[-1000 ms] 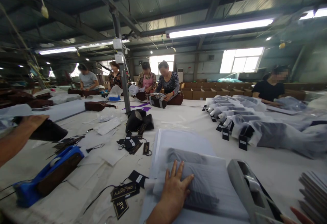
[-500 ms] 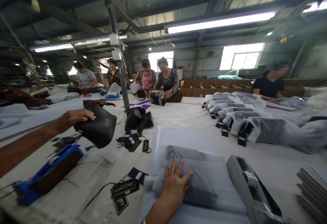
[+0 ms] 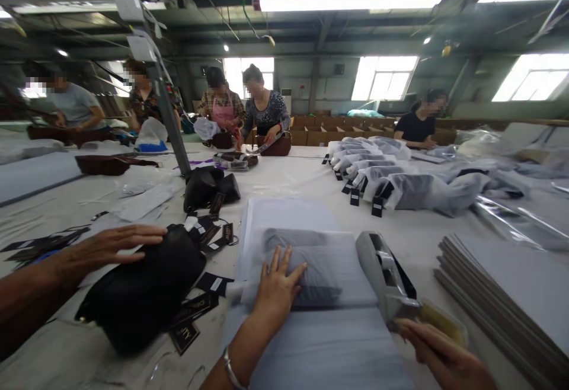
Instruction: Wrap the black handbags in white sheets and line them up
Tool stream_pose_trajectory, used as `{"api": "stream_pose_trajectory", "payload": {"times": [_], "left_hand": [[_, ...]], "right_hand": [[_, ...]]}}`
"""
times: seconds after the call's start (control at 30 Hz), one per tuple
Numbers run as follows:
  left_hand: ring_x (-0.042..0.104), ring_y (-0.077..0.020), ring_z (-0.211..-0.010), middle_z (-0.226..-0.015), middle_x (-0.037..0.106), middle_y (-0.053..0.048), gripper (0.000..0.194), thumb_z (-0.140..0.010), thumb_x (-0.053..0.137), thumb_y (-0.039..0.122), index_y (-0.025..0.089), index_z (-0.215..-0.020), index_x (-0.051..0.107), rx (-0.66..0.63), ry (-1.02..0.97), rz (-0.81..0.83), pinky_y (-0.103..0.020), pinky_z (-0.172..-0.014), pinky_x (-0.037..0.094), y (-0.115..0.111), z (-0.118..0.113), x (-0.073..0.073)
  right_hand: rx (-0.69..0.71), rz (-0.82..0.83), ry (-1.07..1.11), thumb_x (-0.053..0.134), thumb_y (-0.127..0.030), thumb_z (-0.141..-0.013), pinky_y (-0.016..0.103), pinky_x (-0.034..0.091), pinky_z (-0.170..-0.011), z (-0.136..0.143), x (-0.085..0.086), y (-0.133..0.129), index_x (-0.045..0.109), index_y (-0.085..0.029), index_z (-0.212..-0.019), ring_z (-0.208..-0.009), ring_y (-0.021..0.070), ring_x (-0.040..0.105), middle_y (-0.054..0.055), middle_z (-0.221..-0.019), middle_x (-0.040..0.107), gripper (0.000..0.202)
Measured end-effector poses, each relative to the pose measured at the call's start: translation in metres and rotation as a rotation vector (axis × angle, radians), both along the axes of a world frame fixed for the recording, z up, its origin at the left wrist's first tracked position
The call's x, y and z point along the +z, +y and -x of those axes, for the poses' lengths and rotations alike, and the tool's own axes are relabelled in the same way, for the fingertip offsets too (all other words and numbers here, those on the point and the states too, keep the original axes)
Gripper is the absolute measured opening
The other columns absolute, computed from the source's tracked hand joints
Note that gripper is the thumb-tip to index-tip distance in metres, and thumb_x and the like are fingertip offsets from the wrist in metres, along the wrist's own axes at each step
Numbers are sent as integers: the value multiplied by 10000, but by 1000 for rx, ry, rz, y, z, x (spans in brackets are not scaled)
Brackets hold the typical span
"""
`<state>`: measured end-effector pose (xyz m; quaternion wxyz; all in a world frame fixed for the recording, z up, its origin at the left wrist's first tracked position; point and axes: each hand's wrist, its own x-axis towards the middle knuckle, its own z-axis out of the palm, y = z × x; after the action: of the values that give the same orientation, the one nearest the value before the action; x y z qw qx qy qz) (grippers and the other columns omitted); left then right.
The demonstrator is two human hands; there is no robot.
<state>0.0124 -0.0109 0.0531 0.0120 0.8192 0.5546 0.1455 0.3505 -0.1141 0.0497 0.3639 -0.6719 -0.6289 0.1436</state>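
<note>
Over the last half second the view has been turned rightward; everything on the white table [image 3: 297, 178] is shifted toward the left.

Bundle [image 3: 322, 289]: a dark item seen through translucent white wrap, lying on the pale sheets [image 3: 311, 351], just left of the grey tape dispenser [image 3: 371, 259]. Its place on the sheets is unchanged. It is covered in part by the left hand [image 3: 274, 289], laid palm-down; fingers splayed and loose, nothing gripped.

Main change noted at the right hand [image 3: 448, 355]. Out of sight half a second ago, it is now seen low at the right, by the near end of the dispenser. Fingertips are drawn together there; whether tape is pinched cannot be told, the glossy patch alongside being too blurred.

Second change: the black bag [image 3: 146, 295], carried in the air half a second ago, has been brought down beside the loose tags [image 3: 189, 333] by a co-worker's hand [image 3: 102, 252]. Fingers are extended across its top; whether the weight is fully borne by the table cannot be confirmed.

Judged for the work: the bundle is steadied by one hand while the dispenser is attended to by the other. Space to the bundle's left is narrowed by the bag, and tags could be nudged.
</note>
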Motion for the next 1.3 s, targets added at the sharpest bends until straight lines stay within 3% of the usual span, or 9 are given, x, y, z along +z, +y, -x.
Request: {"api": "stream_pose_trajectory", "payload": {"times": [0.07,0.17,0.27,0.43,0.67,0.83,1.03,1.17,1.3], "left_hand": [[175,-363,-1462,-1598,245,-50,512,-908,593,252,433,-1373,477,1,15,8,-603,-1078,347,0,0,1],[179,-365,-1461,-1602,236,-40,514,-906,591,252,431,-1375,477,-1,26,16,-597,-1081,348,1,0,3],[179,-367,-1461,-1602,235,-40,526,-904,591,251,439,-1380,466,-2,17,8,-602,-1082,345,1,1,2],[181,-368,-1459,-1596,251,-52,535,-900,601,245,450,-1375,467,-1,2,15,-613,-1077,346,3,0,1],[183,-370,-1458,-1600,238,-46,615,-864,626,162,461,-1375,462,16,30,44,-615,-1080,347,3,-3,5],[192,-373,-1454,-1596,244,-59,630,-849,641,144,460,-1367,472,21,32,51,-622,-1075,346,3,-3,2],[210,-373,-1450,-1590,262,-56,594,-859,658,206,467,-1361,475,18,18,3,-619,-1067,362,4,-2,-4],[228,-373,-1445,-1582,282,-59,582,-862,659,220,463,-1359,481,18,21,2,-612,-1062,375,3,-2,1],[235,-377,-1441,-1573,303,-70,575,-862,652,201,445,-1358,493,2,19,2,-607,-1048,392,1,-1,6]], "right_hand": [[208,-66,-63,623,-499,-827,220,576,-742,18,28,18,781,-310,-963,-831,195,716,12,-958,759,282],[524,-74,-136,521,-408,-939,225,542,-744,41,62,66,748,-265,-1049,-829,167,689,41,-951,738,289],[753,-85,-316,497,-370,-964,228,500,-758,59,81,121,727,-250,-1080,-837,155,671,48,-930,727,284],[894,-23,-733,492,-297,-958,216,446,-720,84,97,185,729,-278,-995,-826,141,661,9,-907,722,240],[981,20,-887,635,-336,-847,227,403,-649,105,96,222,744,-252,-829,-748,154,644,3,-784,724,139],[972,53,-933,670,-414,-824,235,381,-633,106,92,234,745,-266,-835,-738,162,658,-3,-772,739,167],[823,101,-947,740,-605,-698,251,404,-620,98,89,261,724,-267,-888,-756,207,685,5,-769,744,388],[548,73,-904,681,-361,-830,308,460,-699,76,88,263,710,-229,-972,-871,257,696,73,-918,751,196],[244,32,-789,529,-309,-921,365,504,-792,37,85,224,633,-195,-1184,-976,267,679,117,-1144,696,305]]}}
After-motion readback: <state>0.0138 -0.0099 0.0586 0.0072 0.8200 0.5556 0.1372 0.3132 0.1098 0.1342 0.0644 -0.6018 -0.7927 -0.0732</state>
